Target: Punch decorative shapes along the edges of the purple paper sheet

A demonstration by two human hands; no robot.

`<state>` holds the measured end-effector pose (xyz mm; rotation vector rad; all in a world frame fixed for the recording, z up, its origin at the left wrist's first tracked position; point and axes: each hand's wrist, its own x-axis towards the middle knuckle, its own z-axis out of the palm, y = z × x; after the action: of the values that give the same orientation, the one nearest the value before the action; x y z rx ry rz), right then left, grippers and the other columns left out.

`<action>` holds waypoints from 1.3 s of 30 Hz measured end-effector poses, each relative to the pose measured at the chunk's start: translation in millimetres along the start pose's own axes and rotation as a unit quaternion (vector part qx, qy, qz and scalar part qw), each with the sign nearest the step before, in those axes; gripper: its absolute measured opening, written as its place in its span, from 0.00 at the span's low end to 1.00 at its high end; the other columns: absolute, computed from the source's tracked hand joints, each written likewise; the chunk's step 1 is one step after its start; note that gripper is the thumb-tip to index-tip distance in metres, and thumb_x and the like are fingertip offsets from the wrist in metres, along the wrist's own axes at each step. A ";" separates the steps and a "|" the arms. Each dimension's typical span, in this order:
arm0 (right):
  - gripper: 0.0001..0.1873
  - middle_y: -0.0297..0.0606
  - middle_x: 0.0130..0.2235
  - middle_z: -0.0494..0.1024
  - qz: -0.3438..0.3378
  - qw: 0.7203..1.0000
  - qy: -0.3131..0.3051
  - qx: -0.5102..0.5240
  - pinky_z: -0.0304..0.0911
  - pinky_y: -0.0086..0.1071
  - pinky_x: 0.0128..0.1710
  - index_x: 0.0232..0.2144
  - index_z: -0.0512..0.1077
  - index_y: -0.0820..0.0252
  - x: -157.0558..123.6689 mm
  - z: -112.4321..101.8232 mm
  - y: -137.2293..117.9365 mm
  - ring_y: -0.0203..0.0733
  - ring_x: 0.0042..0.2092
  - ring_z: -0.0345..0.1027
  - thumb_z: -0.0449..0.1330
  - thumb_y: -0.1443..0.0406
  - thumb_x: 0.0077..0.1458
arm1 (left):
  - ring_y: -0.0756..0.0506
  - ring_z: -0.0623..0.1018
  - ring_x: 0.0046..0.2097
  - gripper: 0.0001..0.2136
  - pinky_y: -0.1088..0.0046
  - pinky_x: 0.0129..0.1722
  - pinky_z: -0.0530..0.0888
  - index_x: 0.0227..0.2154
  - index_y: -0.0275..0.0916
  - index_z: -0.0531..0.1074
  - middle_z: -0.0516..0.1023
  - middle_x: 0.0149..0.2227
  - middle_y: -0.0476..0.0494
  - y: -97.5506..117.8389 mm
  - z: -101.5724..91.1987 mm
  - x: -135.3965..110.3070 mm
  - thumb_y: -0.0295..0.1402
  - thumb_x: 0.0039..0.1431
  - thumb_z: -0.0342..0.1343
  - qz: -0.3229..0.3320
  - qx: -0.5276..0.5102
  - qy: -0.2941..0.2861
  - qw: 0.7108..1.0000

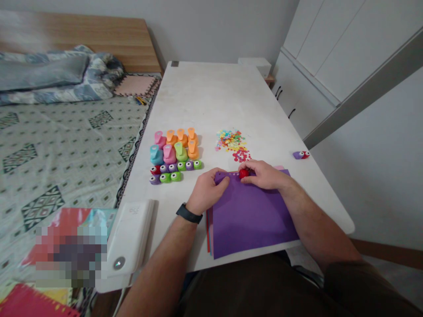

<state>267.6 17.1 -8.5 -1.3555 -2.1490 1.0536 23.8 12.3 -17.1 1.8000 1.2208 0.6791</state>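
Observation:
A sheet of purple paper [254, 215] lies on top of several other coloured sheets at the near side of the table. My left hand [211, 187] grips its upper left corner, thumb on top and fingers curled behind the edge. In my right hand [262, 175] is a small red craft punch [243, 174], held between thumb and fingers at the paper's top edge. A short row of small punched holes runs along that edge, left of the punch. Just beyond lie red paper cutouts [242, 154] and a heap of multicoloured cutouts [229, 140].
Several larger craft punches [169, 154] and small ones [165, 177] stand in rows at left. Two small punches [300, 155] lie near the right edge. A white power bank [130, 237] rests at the near left corner. A bed [76, 145] adjoins the table's left side.

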 end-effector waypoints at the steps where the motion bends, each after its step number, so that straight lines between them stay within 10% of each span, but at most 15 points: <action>1: 0.10 0.35 0.36 0.76 0.002 1.000 0.000 0.000 0.61 0.33 0.40 0.39 0.74 0.58 0.1 0.1 0.5 0.40 0.38 0.67 0.66 0.62 0.55 | 0.47 0.77 0.33 0.11 0.72 0.33 0.70 0.41 0.40 0.77 0.81 0.34 0.47 0.3 -0.1 -0.1 0.39 0.63 0.54 -0.001 -0.002 -0.001 1.000; 39: 0.11 0.37 0.39 0.78 -0.001 1.000 0.006 -0.004 0.62 0.34 0.42 0.41 0.74 0.57 -0.3 -0.1 -2.2 0.41 0.40 0.68 0.66 0.62 0.55 | 0.46 0.77 0.33 0.12 0.72 0.33 0.71 0.41 0.39 0.78 0.82 0.34 0.45 3.2 -1.9 -1.4 0.38 0.62 0.55 0.004 0.005 0.010 1.000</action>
<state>266.4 16.3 -6.8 -1.3591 -2.1476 1.0339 23.2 11.0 -13.4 1.8119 1.2312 0.6979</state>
